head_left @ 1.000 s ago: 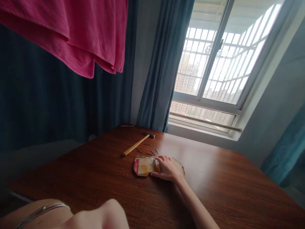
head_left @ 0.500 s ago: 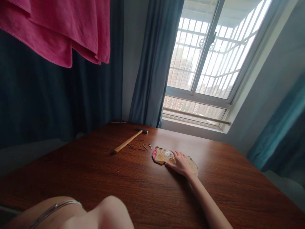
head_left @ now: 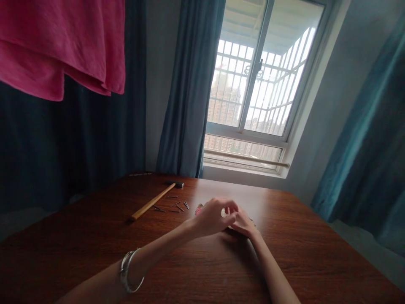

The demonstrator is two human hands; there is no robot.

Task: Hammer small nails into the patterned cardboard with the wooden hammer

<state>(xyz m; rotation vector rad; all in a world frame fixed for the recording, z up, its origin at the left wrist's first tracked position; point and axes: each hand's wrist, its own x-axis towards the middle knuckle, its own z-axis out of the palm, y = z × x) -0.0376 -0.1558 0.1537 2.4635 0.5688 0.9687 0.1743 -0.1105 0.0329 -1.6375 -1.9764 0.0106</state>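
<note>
Reaching over a brown table, the left hand is curling its fingers, leaving a narrow gap, beside the half-hidden right hand. Whether either is holding anything, I cannot tell. Pink-edged cardboard is lying mostly hidden behind them. Nails are lying left of it, a hammer farther left.

Daylight comes through the window, which glares nearly white. Below it, the table carries a pale sheen; well left of it, the curtain sinks into gloom. Soft shadow lies by the right hand, away from the window.
</note>
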